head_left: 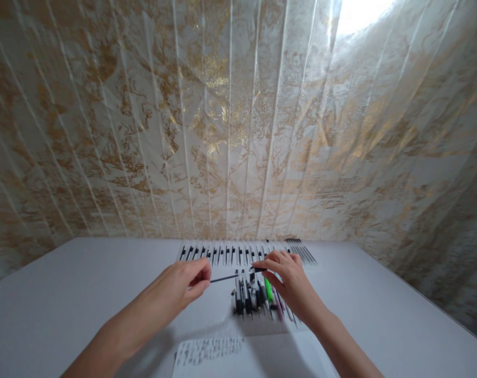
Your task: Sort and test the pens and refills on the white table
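My left hand (185, 281) is closed in a pinch on the outer end of a thin dark pen refill (224, 278). The refill stretches right toward a black pen part (259, 270), which the fingertips of my right hand (286, 272) grip. Between the two lies a pale, clear-looking section; blur hides whether they are joined. Just below, a bunch of pens (246, 299) lies side by side on the white table (65, 304), with a bright green pen (269, 290) among them.
A row of clear pen pieces with dark inserts (220, 254) runs along the back of the table. Several thin dark rods (307, 254) lie at its right end. In front is a sheet of paper with handwriting (210, 349). A gold-patterned curtain (223, 115) hangs behind.
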The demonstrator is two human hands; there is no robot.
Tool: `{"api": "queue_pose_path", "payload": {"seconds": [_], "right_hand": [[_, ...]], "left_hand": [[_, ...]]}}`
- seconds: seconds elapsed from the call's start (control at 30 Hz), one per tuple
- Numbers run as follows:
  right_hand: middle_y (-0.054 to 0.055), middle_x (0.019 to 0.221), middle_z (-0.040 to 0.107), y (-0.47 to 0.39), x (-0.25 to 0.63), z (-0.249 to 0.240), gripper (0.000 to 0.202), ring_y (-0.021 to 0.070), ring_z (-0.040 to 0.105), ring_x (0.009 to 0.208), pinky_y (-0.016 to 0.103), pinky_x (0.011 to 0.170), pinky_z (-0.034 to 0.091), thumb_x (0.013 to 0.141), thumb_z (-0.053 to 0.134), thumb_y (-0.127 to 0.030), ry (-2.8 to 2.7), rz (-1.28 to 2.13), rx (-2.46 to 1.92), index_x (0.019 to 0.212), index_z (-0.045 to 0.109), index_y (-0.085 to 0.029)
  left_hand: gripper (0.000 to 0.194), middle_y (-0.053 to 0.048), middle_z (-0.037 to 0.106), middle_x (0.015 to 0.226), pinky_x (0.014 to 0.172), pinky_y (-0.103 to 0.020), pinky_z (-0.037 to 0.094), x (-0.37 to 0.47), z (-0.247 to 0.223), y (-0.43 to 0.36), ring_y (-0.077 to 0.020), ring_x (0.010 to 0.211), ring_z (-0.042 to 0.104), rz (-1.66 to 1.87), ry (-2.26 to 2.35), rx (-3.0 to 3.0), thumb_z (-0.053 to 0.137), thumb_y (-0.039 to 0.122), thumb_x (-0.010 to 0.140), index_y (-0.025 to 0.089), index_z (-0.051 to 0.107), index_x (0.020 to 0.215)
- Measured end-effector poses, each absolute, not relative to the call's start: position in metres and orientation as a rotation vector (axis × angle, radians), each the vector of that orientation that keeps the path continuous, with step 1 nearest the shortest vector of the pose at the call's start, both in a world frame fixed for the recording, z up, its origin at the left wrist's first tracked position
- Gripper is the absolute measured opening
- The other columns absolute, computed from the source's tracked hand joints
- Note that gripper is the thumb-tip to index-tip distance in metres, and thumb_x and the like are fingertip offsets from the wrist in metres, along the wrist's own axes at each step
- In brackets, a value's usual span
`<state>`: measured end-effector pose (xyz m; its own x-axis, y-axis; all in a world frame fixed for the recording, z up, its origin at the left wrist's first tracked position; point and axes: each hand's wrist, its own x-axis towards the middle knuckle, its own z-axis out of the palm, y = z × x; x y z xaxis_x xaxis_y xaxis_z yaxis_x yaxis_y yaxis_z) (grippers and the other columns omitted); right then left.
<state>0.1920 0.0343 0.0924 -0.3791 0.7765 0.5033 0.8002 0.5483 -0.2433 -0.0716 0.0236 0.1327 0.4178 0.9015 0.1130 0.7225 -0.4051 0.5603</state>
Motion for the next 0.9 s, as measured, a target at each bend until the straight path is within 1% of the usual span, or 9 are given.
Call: {"api": "queue_pose_path", "payload": {"seconds": [0.1,0.23,0.4,0.5,0.6,0.73,0.9], "right_hand": [[0.003,0.088,0.065,0.034,0.192,0.094,0.025,0.0196,0.056,0.082,0.036,0.078,0.032,0.09,0.054,-0.015,-2.216,0.016,-1.251,0.102,0.068,-0.032],[0.002,0.087,0.065,0.034,0.192,0.095,0.024,0.0207,0.057,0.085,0.036,0.079,0.032,0.089,0.056,-0.014,-2.187,0.089,-1.262,0.101,0.068,-0.031],[0.003,0.087,0.065,0.033,0.193,0.098,0.023,0.021,0.057,0.085,0.038,0.079,0.034,0.091,0.053,-0.017,-2.17,0.156,-1.26,0.102,0.068,-0.03],[0.004,0.087,0.065,0.032,0.193,0.1,0.023,0.0205,0.057,0.084,0.036,0.078,0.035,0.092,0.05,-0.021,-2.175,0.17,-1.231,0.103,0.068,-0.03],[0.004,0.087,0.065,0.032,0.194,0.101,0.023,0.0205,0.057,0.084,0.036,0.078,0.035,0.092,0.05,-0.02,-2.182,0.175,-1.23,0.102,0.068,-0.029],[0.004,0.086,0.065,0.031,0.195,0.102,0.024,0.0203,0.056,0.082,0.036,0.076,0.034,0.093,0.049,-0.021,-2.218,0.154,-1.21,0.101,0.069,-0.031],[0.004,0.09,0.066,0.027,0.193,0.106,0.024,0.0213,0.056,0.085,0.037,0.078,0.036,0.091,0.052,-0.019,-2.241,0.147,-1.191,0.099,0.07,-0.032]], "left_hand": [[0.014,0.006,0.052,0.064,0.054,-0.021,0.029,-0.071,0.135,0.023,-0.0116,0.058,0.045,0.56,1.378,2.251,0.047,0.027,0.084,0.021,0.049,0.071],[0.014,0.006,0.053,0.065,0.053,-0.021,0.029,-0.073,0.136,0.022,-0.0115,0.059,0.045,0.565,1.387,2.253,0.048,0.027,0.084,0.021,0.049,0.071],[0.015,0.006,0.052,0.064,0.053,-0.021,0.029,-0.077,0.137,0.023,-0.0119,0.058,0.045,0.566,1.394,2.247,0.048,0.029,0.083,0.022,0.049,0.07],[0.014,0.005,0.053,0.065,0.054,-0.022,0.029,-0.076,0.138,0.022,-0.0121,0.058,0.045,0.566,1.392,2.246,0.047,0.029,0.083,0.022,0.049,0.071],[0.013,0.005,0.054,0.066,0.054,-0.022,0.029,-0.075,0.139,0.021,-0.0122,0.059,0.046,0.584,1.386,2.245,0.047,0.028,0.082,0.022,0.05,0.071],[0.014,0.005,0.053,0.065,0.054,-0.022,0.029,-0.076,0.138,0.022,-0.0124,0.059,0.045,0.594,1.383,2.23,0.047,0.029,0.082,0.022,0.049,0.07],[0.015,0.005,0.054,0.065,0.054,-0.022,0.029,-0.077,0.139,0.022,-0.0124,0.058,0.045,0.604,1.383,2.246,0.047,0.03,0.083,0.022,0.049,0.071]]}}
